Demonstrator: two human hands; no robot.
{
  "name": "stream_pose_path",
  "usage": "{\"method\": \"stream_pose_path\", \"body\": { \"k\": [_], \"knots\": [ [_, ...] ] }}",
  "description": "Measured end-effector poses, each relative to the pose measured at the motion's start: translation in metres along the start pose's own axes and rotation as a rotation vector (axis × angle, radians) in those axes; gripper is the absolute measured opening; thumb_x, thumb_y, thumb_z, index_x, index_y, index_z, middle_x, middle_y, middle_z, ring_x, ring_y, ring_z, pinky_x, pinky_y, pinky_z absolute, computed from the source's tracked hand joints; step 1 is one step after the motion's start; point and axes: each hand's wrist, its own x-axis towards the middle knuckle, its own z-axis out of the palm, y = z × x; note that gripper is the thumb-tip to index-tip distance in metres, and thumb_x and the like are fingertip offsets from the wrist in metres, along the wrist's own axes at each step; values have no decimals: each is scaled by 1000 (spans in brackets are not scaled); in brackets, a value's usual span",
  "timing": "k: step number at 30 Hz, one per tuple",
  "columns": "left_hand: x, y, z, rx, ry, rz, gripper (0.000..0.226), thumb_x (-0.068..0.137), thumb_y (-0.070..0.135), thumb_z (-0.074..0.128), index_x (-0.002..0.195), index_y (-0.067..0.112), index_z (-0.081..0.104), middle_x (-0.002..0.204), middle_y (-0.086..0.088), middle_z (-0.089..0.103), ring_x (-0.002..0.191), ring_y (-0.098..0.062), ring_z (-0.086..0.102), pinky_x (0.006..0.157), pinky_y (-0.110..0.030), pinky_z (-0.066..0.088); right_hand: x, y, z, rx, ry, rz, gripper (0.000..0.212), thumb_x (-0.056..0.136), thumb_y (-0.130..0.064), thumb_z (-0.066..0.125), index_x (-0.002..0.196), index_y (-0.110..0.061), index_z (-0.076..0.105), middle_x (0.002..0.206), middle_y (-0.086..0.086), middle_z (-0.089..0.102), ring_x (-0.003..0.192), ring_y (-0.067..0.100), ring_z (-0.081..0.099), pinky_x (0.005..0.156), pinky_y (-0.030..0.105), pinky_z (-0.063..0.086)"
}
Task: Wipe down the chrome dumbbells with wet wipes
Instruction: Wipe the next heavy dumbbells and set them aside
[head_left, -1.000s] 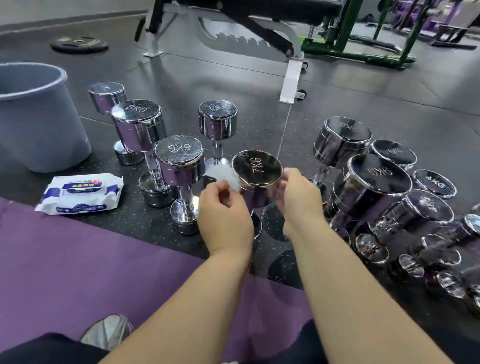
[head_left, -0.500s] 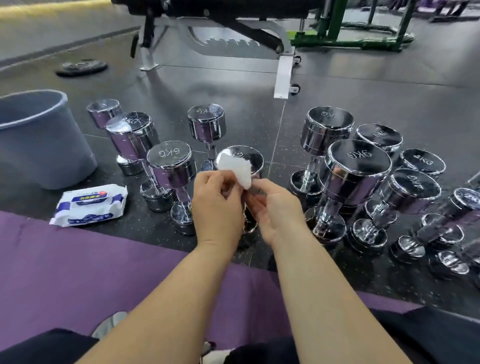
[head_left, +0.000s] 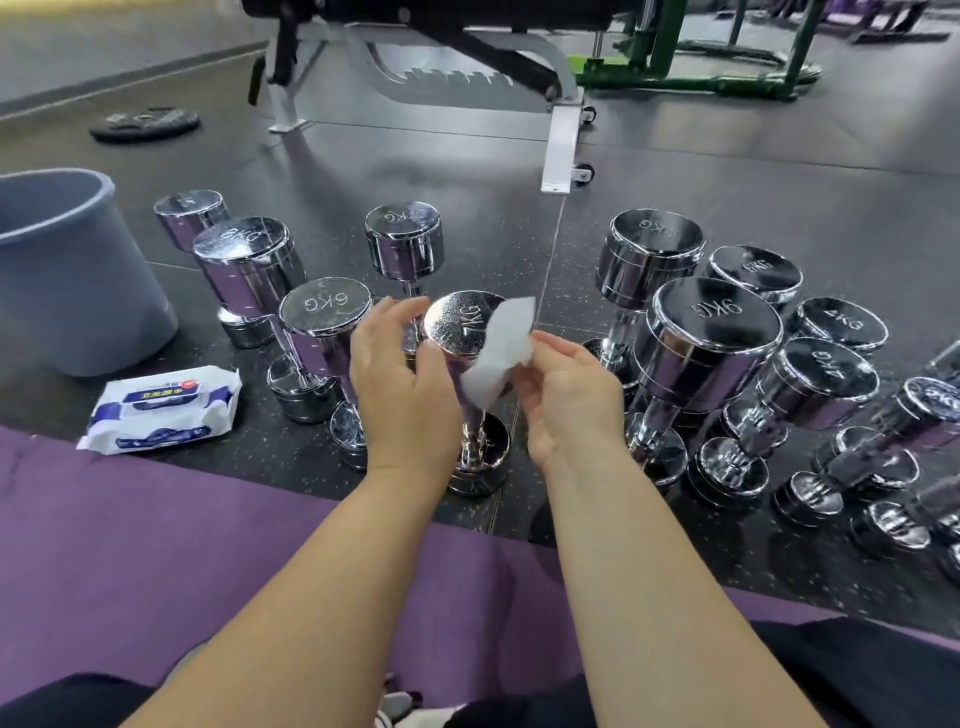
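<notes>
On the far left of the black speckled rubber floor (head_left: 467, 171) stands a grey plastic bucket (head_left: 78, 270), with a white-and-blue pack of wet wipes (head_left: 161, 410) lying flat in front of it. Next come four upright chrome dumbbells (head_left: 324, 312).

Beside them the left hand (head_left: 405, 384) hangs with its fingers loosely spread, its thumb at the rim of the chrome dumbbell stamped 7KG (head_left: 457, 322). I cannot tell whether they touch. That dumbbell stands on end just beyond the purple mat (head_left: 156, 545) – long axis vertical, stamped face up.

A crumpled white wet wipe (head_left: 498, 353) hangs against its upper head, pinched between the thumb and fingertips of the right hand (head_left: 566, 395). Further right crowd more chrome weights (head_left: 711, 332), most of them upright.
</notes>
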Motion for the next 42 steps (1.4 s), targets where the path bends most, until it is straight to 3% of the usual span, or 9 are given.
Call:
{"method": "stream_pose_path", "body": {
  "k": [5, 9, 13, 18, 22, 29, 32, 37, 42],
  "knots": [
    [-6, 1, 9, -171, -34, -328, 31, 101, 26, 42, 128, 35, 54, 127, 3, 61, 118, -19, 56, 107, -41, 42, 21, 10, 8, -227, 159, -156, 27, 90, -5, 61, 68, -20, 63, 68, -4, 66, 64, 13, 59, 60, 25, 48],
    [9, -4, 10, -308, 22, -452, 27, 86, 38, 46, 91, 36, 73, 100, 6, 73, 102, -20, 66, 98, -51, 50, 5, 34, 5, -336, 63, -210, 50, 93, -11, 46, 45, -23, 43, 48, -13, 32, 52, 11, 26, 52, 26, 24],
    [16, -12, 15, -393, 9, -513, 35, 92, 36, 50, 69, 26, 75, 81, 1, 72, 82, -20, 63, 91, -49, 55, 25, 19, 21, -247, 19, -44, 28, 90, -22, 51, 63, -19, 57, 66, 2, 54, 65, 20, 47, 64, 35, 38],
    [29, -15, 15, -457, -73, -623, 33, 99, 34, 47, 75, 19, 64, 60, 10, 66, 54, -4, 60, 50, -17, 48, 39, 10, 17, -281, -89, 100, 21, 97, -22, 48, 87, -14, 65, 89, 7, 68, 80, 24, 62, 75, 37, 51],
    [38, -20, 15, -452, -120, -684, 30, 96, 44, 49, 83, 24, 67, 78, 8, 72, 68, -9, 65, 54, -20, 47, 33, 24, -1, -262, -84, 195, 20, 96, -9, 48, 95, -10, 68, 82, 5, 66, 76, 20, 63, 86, 43, 55],
    [37, -17, 15, -480, -169, -703, 31, 97, 44, 50, 81, 25, 68, 71, 13, 73, 73, -10, 65, 71, -28, 49, 38, 4, 17, -82, -60, 160, 32, 94, 7, 39, 69, -6, 55, 52, 2, 58, 46, 11, 56, 42, 22, 47],
    [39, -17, 14, -475, -156, -715, 32, 97, 45, 49, 81, 24, 66, 66, 16, 71, 74, -10, 64, 74, -28, 51, 31, 9, 3, -185, -80, 215, 24, 99, 2, 38, 98, 0, 63, 88, 10, 65, 79, 18, 61, 67, 26, 55],
    [33, -15, 12, -457, -179, -754, 29, 97, 36, 49, 75, 22, 62, 55, 10, 64, 62, -10, 56, 62, -24, 47, 22, 14, -8, -304, -119, 243, 42, 90, 16, 30, 118, 5, 60, 104, 9, 65, 119, 26, 58, 104, 33, 42],
    [31, -20, 6, -452, -226, -714, 28, 98, 34, 45, 81, 21, 63, 62, 5, 63, 58, -12, 57, 55, -22, 49, 11, 10, -6, -209, -169, 167, 23, 85, 11, 39, 86, 0, 59, 79, 9, 67, 81, 21, 70, 84, 33, 55]
  ]
}}
